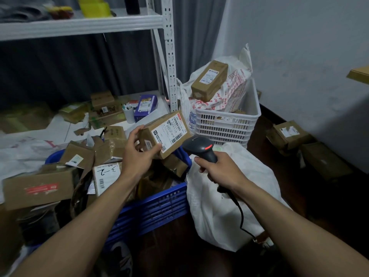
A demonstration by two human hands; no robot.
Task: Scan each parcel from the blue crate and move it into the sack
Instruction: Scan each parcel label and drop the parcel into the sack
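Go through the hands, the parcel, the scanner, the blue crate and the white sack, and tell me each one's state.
Left hand: gripping the parcel.
Parcel: lifted over the blue crate, label up.
Right hand: gripping the scanner.
Scanner: red light lit, pointed toward the parcel.
Blue crate: piled with parcels.
White sack: slumped beside the blue crate; mouth unclear.

Brown parcel (169, 132), label up, tilted in the left hand (137, 154) above the far corner of the blue crate (155, 206) — black scanner (199, 146) gripped in the right hand (221, 168), over the slumped white sack (219, 216).
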